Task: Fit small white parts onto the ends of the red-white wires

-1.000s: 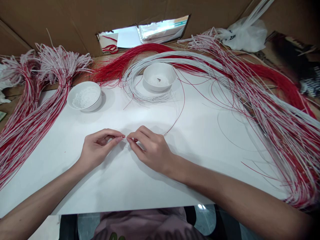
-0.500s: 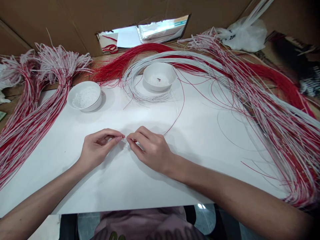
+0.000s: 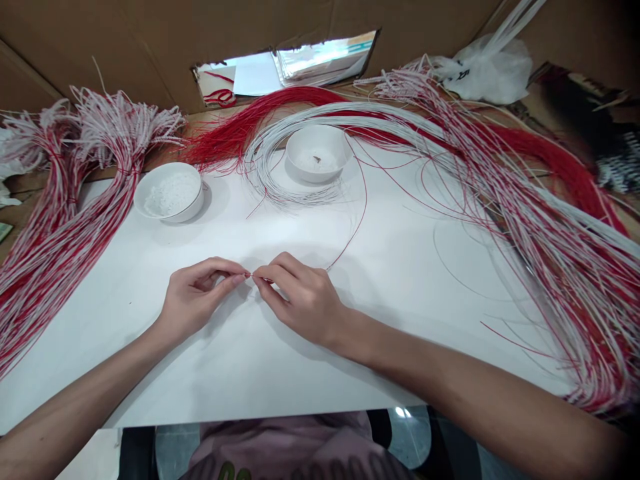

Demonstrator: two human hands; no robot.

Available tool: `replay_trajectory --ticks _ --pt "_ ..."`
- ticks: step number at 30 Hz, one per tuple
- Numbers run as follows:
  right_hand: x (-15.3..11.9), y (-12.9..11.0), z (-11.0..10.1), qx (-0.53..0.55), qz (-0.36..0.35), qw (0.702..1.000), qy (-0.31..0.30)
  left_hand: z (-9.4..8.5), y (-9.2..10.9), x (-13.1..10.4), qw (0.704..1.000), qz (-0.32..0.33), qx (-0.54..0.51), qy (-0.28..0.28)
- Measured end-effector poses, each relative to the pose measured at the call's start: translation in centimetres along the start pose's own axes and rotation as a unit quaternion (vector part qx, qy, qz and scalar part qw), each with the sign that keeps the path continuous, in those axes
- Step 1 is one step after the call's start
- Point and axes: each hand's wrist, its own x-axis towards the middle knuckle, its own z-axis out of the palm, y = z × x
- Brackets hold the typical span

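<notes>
Over the middle of the white tabletop, my left hand (image 3: 197,293) and my right hand (image 3: 305,300) meet fingertip to fingertip. Thumb and forefinger of each hand are closed in a pinch on a thin red wire (image 3: 359,225), of which only a tiny bit shows between them. From behind my right hand the wire curves up to the right, toward a white bowl. A small whitish piece sits on the wire beside my right knuckles; its kind is too small to tell. Fingers hide whatever else is in the pinch.
A white bowl (image 3: 170,193) of small white pieces stands left; another bowl (image 3: 319,153) stands inside a coil of white wires (image 3: 260,143). Red-and-white wire bundles (image 3: 113,193) lie left, more (image 3: 530,193) right. Loose red wires (image 3: 300,93) and a plastic bag (image 3: 495,70) lie behind, before a cardboard wall (image 3: 125,40).
Both hands keep nearly the same place and pinch. My right fingertips have shifted very slightly left, and the trailing red wire has moved a little with them.
</notes>
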Motion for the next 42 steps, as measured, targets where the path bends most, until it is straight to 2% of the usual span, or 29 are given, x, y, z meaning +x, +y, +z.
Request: replay_trajectory --ticks 7,20,31,38,42 --pt "-0.09 0.05 -0.01 -0.010 -0.023 1.000 0.010 -0.09 -0.25 -0.02 1.000 -0.007 0.016 0.003" --pt "-0.05 0.06 -0.07 -0.007 -0.024 1.000 -0.006 0.00 -0.34 -0.22 0.997 0.058 0.040 -0.016" --pt "-0.02 -0.03 -0.17 -0.001 -0.021 1.000 0.000 0.03 -0.43 -0.26 0.995 0.067 0.076 0.001" --pt "0.02 -0.11 -0.14 0.010 -0.024 0.999 -0.018 0.05 -0.20 -0.31 0.992 0.094 0.083 -0.017" --pt "-0.10 -0.03 -0.02 0.003 -0.028 0.999 -0.017 -0.01 -0.10 -0.30 0.994 0.073 0.079 -0.027"
